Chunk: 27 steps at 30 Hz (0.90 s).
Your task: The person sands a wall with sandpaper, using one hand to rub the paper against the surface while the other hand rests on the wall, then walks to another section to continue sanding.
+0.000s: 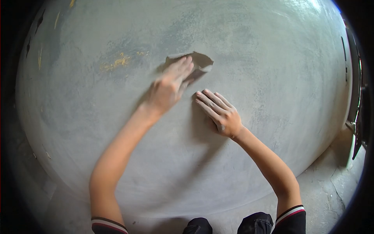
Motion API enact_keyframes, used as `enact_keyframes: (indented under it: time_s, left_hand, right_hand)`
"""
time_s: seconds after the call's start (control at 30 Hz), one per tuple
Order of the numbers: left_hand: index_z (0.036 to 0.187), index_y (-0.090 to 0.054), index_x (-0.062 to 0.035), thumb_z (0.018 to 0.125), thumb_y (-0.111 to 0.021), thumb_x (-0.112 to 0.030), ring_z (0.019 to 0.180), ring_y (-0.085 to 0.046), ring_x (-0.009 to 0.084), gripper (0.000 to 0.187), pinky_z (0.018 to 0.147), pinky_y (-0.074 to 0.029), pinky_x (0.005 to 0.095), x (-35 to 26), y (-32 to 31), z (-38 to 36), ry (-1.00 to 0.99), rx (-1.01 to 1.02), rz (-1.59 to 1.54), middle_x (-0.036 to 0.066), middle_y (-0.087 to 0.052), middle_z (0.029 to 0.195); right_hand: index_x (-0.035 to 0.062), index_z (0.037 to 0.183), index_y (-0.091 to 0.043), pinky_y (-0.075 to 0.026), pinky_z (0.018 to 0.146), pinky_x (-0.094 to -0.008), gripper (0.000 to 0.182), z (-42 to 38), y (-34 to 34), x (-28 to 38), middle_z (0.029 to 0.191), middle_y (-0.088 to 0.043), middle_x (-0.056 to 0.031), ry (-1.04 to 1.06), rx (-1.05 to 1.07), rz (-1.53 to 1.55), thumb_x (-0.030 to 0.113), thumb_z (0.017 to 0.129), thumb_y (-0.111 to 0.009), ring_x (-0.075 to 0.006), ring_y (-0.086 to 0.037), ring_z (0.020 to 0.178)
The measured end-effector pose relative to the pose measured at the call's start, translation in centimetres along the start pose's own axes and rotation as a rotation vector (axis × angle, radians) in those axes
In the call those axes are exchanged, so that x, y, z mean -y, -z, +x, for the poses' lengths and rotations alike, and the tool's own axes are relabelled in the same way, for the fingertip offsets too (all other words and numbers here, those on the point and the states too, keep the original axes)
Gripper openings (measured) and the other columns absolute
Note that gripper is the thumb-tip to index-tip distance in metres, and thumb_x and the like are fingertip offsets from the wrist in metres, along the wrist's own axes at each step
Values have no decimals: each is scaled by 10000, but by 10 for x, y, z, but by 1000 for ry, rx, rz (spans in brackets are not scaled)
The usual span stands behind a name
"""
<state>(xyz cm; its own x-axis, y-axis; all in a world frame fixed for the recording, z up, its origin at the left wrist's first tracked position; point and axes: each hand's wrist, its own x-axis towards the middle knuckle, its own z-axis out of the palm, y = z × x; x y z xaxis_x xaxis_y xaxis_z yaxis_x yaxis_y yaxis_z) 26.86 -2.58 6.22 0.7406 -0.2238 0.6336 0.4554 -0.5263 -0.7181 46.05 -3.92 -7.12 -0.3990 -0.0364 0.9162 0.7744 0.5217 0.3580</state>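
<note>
Left of the left fingertips, yellow scuffs (119,62) show on a broad, curved-looking panel with a mottled grey-green finish (128,163). The left hand (163,91) (slightly blurred, so its finest details are lost) lies with its fingers straight and close together over a creased brown sheet of thin, paper-like material (203,60). The sheet is between those fingers and the panel, sticking out beyond their tips and to their right; the flat hold probably spreads pressure across it, rather than pinching one edge. Just right of and below the left fingers, the dusty right hand (224,117) rests against the panel, fingers extended with narrow gaps, gripping nothing visible; it seems placed there for support or to feel the surface. Its thumb cannot be made out.
</note>
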Motion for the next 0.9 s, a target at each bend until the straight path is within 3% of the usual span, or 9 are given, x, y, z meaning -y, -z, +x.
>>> enact_keyframes:
  time_s: [0.03, 0.1, 0.3, 0.43, 0.5, 0.63, 0.77, 0.83, 0.9]
  left_hand:
    - [1217, -559, 86, 967, -502, -264, 1169, -575, 278, 434, 955, -496, 370, 20, 4, 11, 3, 3, 7, 228, -531, 1299]
    - [1105, -629, 56, 938, -548, -220, 1237, -517, 293, 333, 992, -481, 363, 59, 6, 33, 408, -268, 82, 201, -567, 1274]
    - [1183, -598, 39, 928, -555, -188, 1217, -531, 324, 344, 1023, -448, 386, -9, -12, 6, 93, -79, 29, 217, -555, 1284]
    - [1176, -580, 109, 989, -447, -286, 1229, -511, 350, 457, 1056, -395, 402, 25, 12, 41, 419, -250, -27, 229, -530, 1303]
    - [1170, -571, 132, 1004, -400, -322, 1232, -505, 356, 513, 1053, -398, 401, 16, 34, 61, 918, 1, -112, 214, -521, 1320]
    - [814, -657, 98, 1008, -398, -310, 1202, -535, 350, 521, 1003, -437, 376, -19, -20, -12, 193, -162, -81, 232, -522, 1309]
    - [764, -664, 40, 996, -450, -241, 890, -680, 263, 423, 767, -565, 382, 32, 15, 32, -3, -368, 290, 227, -660, 1045]
    - [1076, -639, 100, 942, -541, -173, 1269, -477, 330, 320, 1048, -402, 383, 19, 50, 64, 1108, 117, -175, 203, -535, 1313]
    - [1139, -614, 97, 932, -561, -177, 1250, -498, 327, 347, 1038, -415, 385, 0, -1, 28, 853, -49, -54, 223, -545, 1291]
  right_hand:
    - [54, 1330, -509, -375, 1094, -383, 623, 0, -1, -1, 1431, -461, -64, 10, 3, 6, 27, 711, -576, -236, -421, 1332]
    - [53, 1330, -509, -373, 1096, -385, 620, 0, -2, -1, 1431, -460, -64, 15, 2, -11, 29, 713, -576, -236, -419, 1334]
    - [51, 1321, -519, -376, 1094, -391, 614, -2, 1, 2, 1427, -465, -66, -5, -2, 22, 32, 709, -571, -236, -418, 1335]
    - [44, 1312, -524, -389, 1084, -392, 623, -2, -2, -1, 1418, -477, -70, 27, -20, -15, 22, 691, -552, -244, -435, 1322]
    - [41, 1311, -524, -393, 1080, -393, 627, -1, -1, 1, 1416, -479, -69, 22, -16, -12, 20, 685, -547, -247, -441, 1318]
    - [40, 1303, -529, -399, 1075, -394, 631, 0, 1, 1, 1413, -483, -62, 16, -22, 9, 25, 672, -546, -247, -448, 1312]
    - [41, 1303, -529, -398, 1076, -395, 628, 0, 2, 1, 1413, -484, -58, 7, -2, 4, 37, 675, -551, -248, -450, 1310]
    - [44, 1306, -529, -395, 1077, -395, 631, -1, -2, 0, 1413, -483, -62, 29, -28, -32, 44, 676, -552, -247, -449, 1311]
    - [42, 1306, -530, -395, 1077, -395, 628, -1, 0, 0, 1412, -485, -62, 27, -17, -23, 43, 678, -548, -246, -449, 1311]
